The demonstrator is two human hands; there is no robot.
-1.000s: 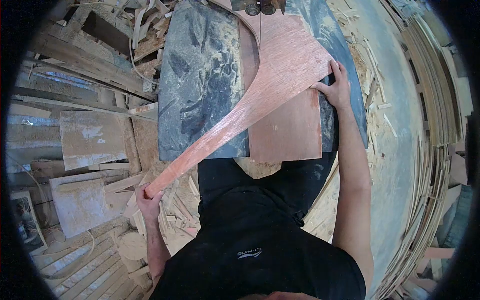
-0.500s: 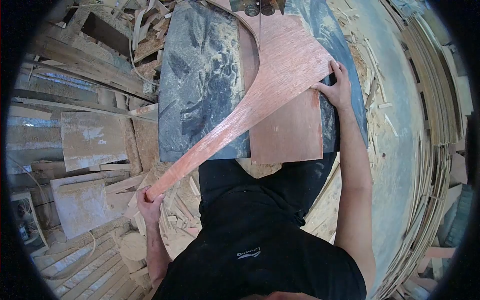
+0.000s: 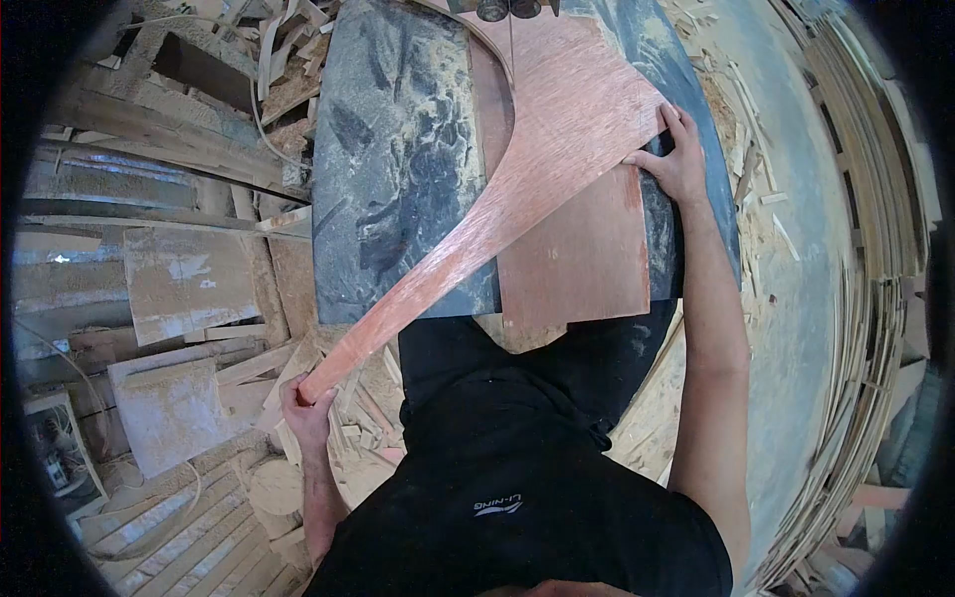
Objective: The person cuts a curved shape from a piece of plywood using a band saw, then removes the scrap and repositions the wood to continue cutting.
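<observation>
A curved plywood sheet, reddish, lies across the dusty saw table and tapers to a narrow tail past its near left edge. My left hand is closed round the tail's end. My right hand grips the sheet's right corner, thumb at its near edge and fingers over the corner. A thin upright band saw blade stands over the sheet at the top, below the saw's guide. Beneath the sheet lies a flat plywood board, jutting slightly past the table's near edge.
Wood offcuts are heaped beyond the table's left side. Sawdust-covered boards lie at the left. Long stacked strips line the right side, beyond a floor with scraps on it.
The view has shifted slightly. Both hands keep their hold on the plywood sheet, whose tail end and right corner appear a little further right in the picture.
</observation>
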